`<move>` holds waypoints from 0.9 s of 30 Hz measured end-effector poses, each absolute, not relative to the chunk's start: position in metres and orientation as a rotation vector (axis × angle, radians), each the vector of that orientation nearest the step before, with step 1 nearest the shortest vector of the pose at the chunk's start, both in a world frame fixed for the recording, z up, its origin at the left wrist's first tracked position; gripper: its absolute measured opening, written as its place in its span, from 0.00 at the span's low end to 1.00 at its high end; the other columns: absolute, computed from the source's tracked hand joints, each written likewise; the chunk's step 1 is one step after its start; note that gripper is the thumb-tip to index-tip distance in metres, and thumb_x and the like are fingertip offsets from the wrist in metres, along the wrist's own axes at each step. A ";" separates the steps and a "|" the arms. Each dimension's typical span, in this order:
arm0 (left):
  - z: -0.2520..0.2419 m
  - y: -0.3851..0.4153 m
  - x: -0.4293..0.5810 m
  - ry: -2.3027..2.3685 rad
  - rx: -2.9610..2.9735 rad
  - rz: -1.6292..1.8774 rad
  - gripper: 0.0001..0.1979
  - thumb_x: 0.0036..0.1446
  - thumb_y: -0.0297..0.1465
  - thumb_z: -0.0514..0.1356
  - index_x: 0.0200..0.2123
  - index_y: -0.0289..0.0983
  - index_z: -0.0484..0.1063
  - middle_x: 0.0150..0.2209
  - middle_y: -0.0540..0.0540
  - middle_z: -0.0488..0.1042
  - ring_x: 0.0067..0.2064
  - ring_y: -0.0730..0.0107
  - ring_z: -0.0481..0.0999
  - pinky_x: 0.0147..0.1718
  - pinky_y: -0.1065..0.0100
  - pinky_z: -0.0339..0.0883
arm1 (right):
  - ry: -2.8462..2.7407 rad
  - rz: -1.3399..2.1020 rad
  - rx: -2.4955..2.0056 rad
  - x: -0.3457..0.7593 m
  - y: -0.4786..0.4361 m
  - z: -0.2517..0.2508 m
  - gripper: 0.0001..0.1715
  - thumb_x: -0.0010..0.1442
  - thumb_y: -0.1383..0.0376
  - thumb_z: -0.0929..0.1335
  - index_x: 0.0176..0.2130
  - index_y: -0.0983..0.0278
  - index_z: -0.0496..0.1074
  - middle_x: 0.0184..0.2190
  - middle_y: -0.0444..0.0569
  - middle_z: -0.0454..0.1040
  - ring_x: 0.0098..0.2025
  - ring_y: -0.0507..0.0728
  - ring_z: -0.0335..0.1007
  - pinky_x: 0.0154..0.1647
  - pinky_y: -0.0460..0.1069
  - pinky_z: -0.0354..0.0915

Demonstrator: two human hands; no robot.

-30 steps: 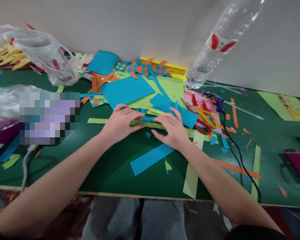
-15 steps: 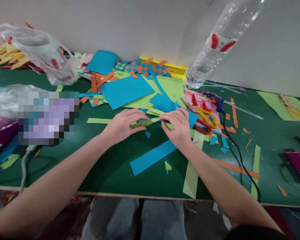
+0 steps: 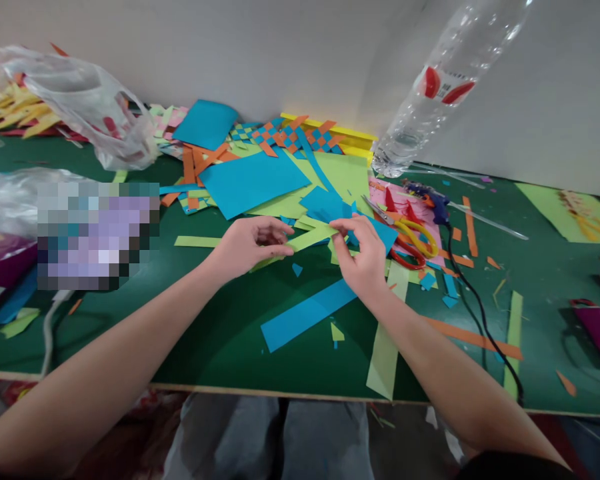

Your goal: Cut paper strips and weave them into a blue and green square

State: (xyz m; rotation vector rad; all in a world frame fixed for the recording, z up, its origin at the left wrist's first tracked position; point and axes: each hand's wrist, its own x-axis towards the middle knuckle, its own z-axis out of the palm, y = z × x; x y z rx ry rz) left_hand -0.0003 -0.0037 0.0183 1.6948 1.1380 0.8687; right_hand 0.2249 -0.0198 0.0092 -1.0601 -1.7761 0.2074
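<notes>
Between my two hands a light green paper strip [image 3: 312, 239] is held above the green table. My left hand [image 3: 253, 247] pinches its left end between thumb and fingers, and part of the strip shows below that hand. My right hand [image 3: 361, 252] grips the other end between thumb and forefinger. Below the hands lies a wide blue paper strip [image 3: 307, 315]. Just right of my right hand are scissors [image 3: 410, 239] with yellow and red handles, lying on paper scraps. Behind the hands, a blue paper sheet [image 3: 255, 180] rests on a light green sheet [image 3: 347, 173].
A clear plastic bottle [image 3: 435, 93] stands by the wall. Woven paper pieces [image 3: 297, 137] lie at the back. A glue gun [image 3: 433, 200] trails a black cord [image 3: 473, 300] to the front edge. On the left are a plastic bag [image 3: 95, 107] and a blurred-out device [image 3: 97, 237].
The green strip has turned so its flat face shows, where it was more edge-on and bowed. My right hand has shifted slightly right and down.
</notes>
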 end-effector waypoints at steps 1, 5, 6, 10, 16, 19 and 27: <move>0.019 -0.003 0.000 1.123 1.680 0.851 0.22 0.44 0.43 0.70 0.40 0.36 0.76 0.31 0.45 0.78 0.32 0.66 0.79 0.35 0.64 0.76 | -1.749 0.227 -1.090 0.225 -0.020 0.010 0.08 0.63 0.68 0.64 0.40 0.57 0.70 0.30 0.44 0.71 0.38 0.56 0.70 0.52 0.58 0.64; 0.022 -0.004 0.000 1.105 1.660 0.796 0.21 0.45 0.45 0.69 0.38 0.36 0.76 0.30 0.44 0.79 0.29 0.66 0.79 0.31 0.65 0.76 | -1.533 0.259 -1.212 0.228 -0.020 0.013 0.07 0.64 0.65 0.63 0.39 0.58 0.70 0.33 0.46 0.72 0.36 0.55 0.69 0.40 0.52 0.67; 0.023 -0.004 0.000 1.106 1.663 0.794 0.21 0.46 0.45 0.69 0.38 0.36 0.76 0.30 0.44 0.79 0.28 0.66 0.78 0.30 0.65 0.76 | -1.491 0.254 -1.215 0.229 -0.020 0.014 0.07 0.64 0.65 0.62 0.38 0.58 0.70 0.32 0.46 0.71 0.35 0.54 0.69 0.38 0.52 0.67; 0.023 -0.006 0.001 1.098 1.737 0.798 0.17 0.52 0.44 0.65 0.37 0.36 0.76 0.30 0.44 0.79 0.28 0.68 0.78 0.31 0.66 0.75 | -1.460 0.289 -1.170 0.229 -0.019 0.013 0.05 0.63 0.63 0.64 0.38 0.58 0.70 0.32 0.45 0.71 0.35 0.54 0.69 0.36 0.51 0.66; 0.017 -0.005 0.001 1.074 1.894 0.843 0.20 0.55 0.43 0.63 0.48 0.38 0.72 0.41 0.43 0.79 0.37 0.68 0.79 0.39 0.65 0.75 | -1.595 0.381 -1.120 0.225 -0.024 0.012 0.11 0.62 0.61 0.66 0.28 0.59 0.68 0.24 0.42 0.70 0.29 0.53 0.68 0.35 0.51 0.66; 0.017 -0.006 0.001 1.055 1.921 0.850 0.20 0.55 0.42 0.63 0.48 0.38 0.72 0.40 0.44 0.79 0.37 0.69 0.78 0.41 0.65 0.75 | -1.668 0.452 -1.116 0.223 -0.027 0.015 0.15 0.62 0.60 0.66 0.24 0.60 0.66 0.22 0.42 0.69 0.25 0.52 0.66 0.27 0.48 0.64; 0.022 -0.009 0.002 1.073 1.882 0.873 0.20 0.60 0.46 0.57 0.47 0.40 0.74 0.44 0.45 0.78 0.43 0.64 0.78 0.40 0.67 0.73 | -2.023 0.514 -0.983 0.217 -0.031 0.017 0.18 0.62 0.61 0.65 0.22 0.61 0.66 0.19 0.41 0.70 0.22 0.50 0.64 0.26 0.47 0.61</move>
